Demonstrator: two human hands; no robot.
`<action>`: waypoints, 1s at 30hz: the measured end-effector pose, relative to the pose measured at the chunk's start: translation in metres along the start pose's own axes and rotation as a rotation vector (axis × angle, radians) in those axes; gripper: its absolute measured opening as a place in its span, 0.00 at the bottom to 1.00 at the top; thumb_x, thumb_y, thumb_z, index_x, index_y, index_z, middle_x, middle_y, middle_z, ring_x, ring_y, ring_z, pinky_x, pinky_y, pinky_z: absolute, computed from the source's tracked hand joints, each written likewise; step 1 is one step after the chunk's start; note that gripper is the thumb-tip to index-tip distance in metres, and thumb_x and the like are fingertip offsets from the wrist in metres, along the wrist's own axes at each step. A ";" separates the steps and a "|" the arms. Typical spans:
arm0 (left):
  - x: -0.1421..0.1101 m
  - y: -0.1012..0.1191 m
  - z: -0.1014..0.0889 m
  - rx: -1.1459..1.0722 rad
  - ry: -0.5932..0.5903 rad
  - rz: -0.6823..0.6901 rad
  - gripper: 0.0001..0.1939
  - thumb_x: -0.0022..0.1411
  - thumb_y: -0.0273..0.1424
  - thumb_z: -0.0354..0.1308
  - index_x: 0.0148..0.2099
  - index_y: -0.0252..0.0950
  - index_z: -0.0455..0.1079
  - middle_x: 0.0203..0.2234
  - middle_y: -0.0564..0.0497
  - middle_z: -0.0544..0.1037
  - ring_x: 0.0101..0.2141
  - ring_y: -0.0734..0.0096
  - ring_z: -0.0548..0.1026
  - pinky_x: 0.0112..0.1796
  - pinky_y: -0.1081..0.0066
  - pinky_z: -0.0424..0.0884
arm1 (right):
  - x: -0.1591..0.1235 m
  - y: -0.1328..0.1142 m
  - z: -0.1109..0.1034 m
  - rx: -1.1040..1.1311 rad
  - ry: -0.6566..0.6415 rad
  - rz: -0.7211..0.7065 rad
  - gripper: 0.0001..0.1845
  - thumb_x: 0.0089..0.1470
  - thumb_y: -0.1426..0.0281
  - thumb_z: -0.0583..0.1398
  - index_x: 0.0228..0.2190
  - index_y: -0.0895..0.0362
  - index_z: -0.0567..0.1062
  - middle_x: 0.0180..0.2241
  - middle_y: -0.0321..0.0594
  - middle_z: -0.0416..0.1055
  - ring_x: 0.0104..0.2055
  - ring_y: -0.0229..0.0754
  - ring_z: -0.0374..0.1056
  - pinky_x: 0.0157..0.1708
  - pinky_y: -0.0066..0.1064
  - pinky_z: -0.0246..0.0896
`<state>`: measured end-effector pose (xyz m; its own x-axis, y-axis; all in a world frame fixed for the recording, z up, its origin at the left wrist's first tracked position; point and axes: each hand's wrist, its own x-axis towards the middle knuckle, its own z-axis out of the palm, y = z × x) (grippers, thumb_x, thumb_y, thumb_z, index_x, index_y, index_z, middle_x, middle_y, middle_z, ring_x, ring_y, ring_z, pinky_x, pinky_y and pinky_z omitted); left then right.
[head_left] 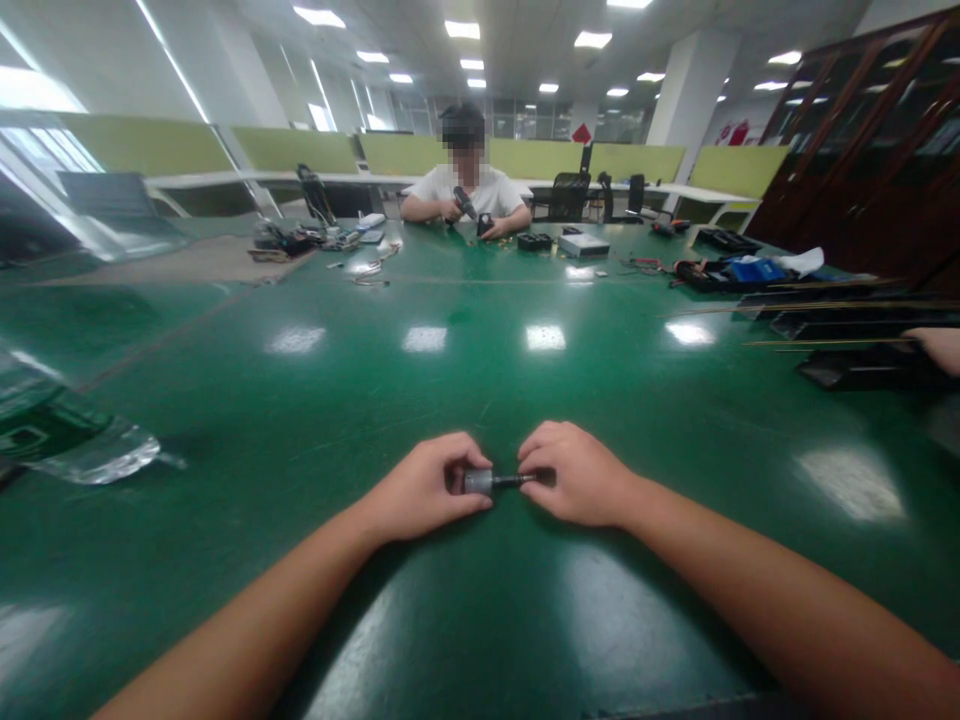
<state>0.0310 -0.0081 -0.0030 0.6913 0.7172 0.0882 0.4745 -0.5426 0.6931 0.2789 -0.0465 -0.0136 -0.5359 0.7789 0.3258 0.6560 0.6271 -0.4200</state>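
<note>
Just above the table surface, a small grey metal cylinder [478, 482] lies sideways with a thin dark shaft [506, 481] sticking out to the right. It looks like a small motor, though its exact kind is unclear. My left hand [424, 488] grips the cylinder between thumb and fingers. The fingertips of my right hand [577, 475] are closed around the far end of the shaft, hiding its tip. Both hands are over the glossy green table [420, 620], with a short gap between them.
At left stands a clear plastic bottle [75, 430]. Across the table a person [491, 190] holds a drill-like tool [465, 203]. A white box [583, 244] is nearby. Black trough-shaped parts [840, 365] and another person's hand [937, 345] are at right, with a cluttered tool pile [757, 270] behind.
</note>
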 end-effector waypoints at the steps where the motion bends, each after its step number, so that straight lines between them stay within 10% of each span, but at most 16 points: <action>1: 0.000 0.000 0.000 -0.001 0.001 -0.003 0.13 0.54 0.32 0.69 0.41 0.34 0.74 0.33 0.51 0.74 0.30 0.69 0.72 0.32 0.71 0.67 | 0.000 0.000 0.000 0.000 0.001 -0.001 0.05 0.53 0.71 0.65 0.33 0.55 0.82 0.39 0.39 0.80 0.44 0.45 0.71 0.45 0.38 0.61; 30: -0.001 0.000 -0.001 -0.009 -0.007 -0.001 0.13 0.54 0.32 0.70 0.41 0.34 0.73 0.34 0.51 0.74 0.31 0.70 0.72 0.32 0.72 0.67 | -0.002 0.010 -0.019 -0.036 -0.149 0.021 0.06 0.52 0.71 0.66 0.33 0.54 0.84 0.40 0.40 0.80 0.45 0.45 0.72 0.49 0.39 0.65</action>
<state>0.0298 -0.0079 -0.0020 0.6945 0.7147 0.0824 0.4704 -0.5377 0.6997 0.2963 -0.0415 -0.0016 -0.5926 0.7835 0.1870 0.6853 0.6124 -0.3941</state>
